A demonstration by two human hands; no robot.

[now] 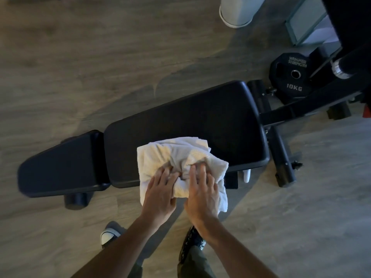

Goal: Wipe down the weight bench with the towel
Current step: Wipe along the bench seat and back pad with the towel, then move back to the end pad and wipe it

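Note:
A black padded weight bench [200,121] lies across the middle of the head view, its long back pad to the right and a shorter seat pad [60,167] to the left. A crumpled white towel [176,155] rests on the near edge of the long pad and hangs over its side. My left hand [160,193] and my right hand [200,193] both press on the towel side by side, fingers curled into its folds.
A black 10 kg weight plate [291,77] leans by the bench's far right end, beside a dark rack frame [321,97]. A pale round bin [236,13] stands at the top. My two shoes [109,235] are on the wooden floor below the bench.

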